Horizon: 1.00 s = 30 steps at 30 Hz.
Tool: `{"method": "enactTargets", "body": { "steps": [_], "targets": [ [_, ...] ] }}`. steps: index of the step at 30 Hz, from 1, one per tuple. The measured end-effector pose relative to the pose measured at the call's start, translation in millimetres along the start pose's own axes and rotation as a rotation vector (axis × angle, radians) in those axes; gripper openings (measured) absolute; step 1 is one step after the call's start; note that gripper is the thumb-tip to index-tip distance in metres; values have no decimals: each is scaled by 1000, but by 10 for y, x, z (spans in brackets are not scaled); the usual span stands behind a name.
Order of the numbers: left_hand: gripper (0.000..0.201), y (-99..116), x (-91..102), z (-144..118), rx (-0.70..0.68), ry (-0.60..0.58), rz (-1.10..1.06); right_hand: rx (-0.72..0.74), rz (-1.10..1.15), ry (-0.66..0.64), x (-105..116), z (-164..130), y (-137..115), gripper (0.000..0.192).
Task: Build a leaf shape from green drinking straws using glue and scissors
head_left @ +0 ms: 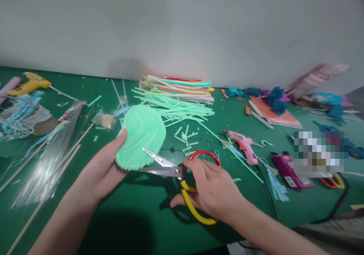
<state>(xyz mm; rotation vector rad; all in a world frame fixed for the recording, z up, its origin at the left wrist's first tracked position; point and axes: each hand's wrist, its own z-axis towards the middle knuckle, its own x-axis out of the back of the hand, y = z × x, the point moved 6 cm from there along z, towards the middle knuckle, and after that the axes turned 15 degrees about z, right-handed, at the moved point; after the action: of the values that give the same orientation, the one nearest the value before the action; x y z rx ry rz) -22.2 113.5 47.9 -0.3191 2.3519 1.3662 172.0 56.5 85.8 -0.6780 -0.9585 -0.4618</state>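
My left hand (101, 169) holds a pale green pompom (142, 135), a rounded ball of thin strands, just above the green worktop (136, 217). My thumb lies against its left side and my fingers are wrapped around it from beneath, gripping it. My right hand (212, 190) grips a pair of scissors (176, 171) with one red handle loop and one yellow one; my fingers are threaded through the loops. The blades are spread open and point left, their tips at the lower right edge of the pompom, the upper tip in front of the strands.

Behind the pompom lies a loose heap of pale green straws (176, 109), and behind that, against the grey wall, a flat stack of straws in mixed colours (182, 86). Short green offcuts (186, 137) are scattered on the worktop beside the scissors. To the right, near my right hand, a pink glue gun (244, 145) lies on its side. Further right are blue paper flowers (274, 99) on an orange sheet. At the far left corner sits a yellow glue gun (30, 84), and along the left side lie clear plastic sleeves (45, 168) and thin wooden sticks (36, 209).
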Motion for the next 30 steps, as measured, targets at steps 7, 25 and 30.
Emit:
{"method": "enactTargets", "body": {
  "steps": [7,25,30],
  "targets": [
    [44,-21,32,25,13,-6,16,-20,82,-83,3,-5,20,61],
    [53,-16,0,16,29,-68,-49,-94,207,25,-67,-55,-30,93],
    [50,30,-26,-32,-2,-83,-65,-133,168,81,-103,-23,-69,90]
  ]
}}
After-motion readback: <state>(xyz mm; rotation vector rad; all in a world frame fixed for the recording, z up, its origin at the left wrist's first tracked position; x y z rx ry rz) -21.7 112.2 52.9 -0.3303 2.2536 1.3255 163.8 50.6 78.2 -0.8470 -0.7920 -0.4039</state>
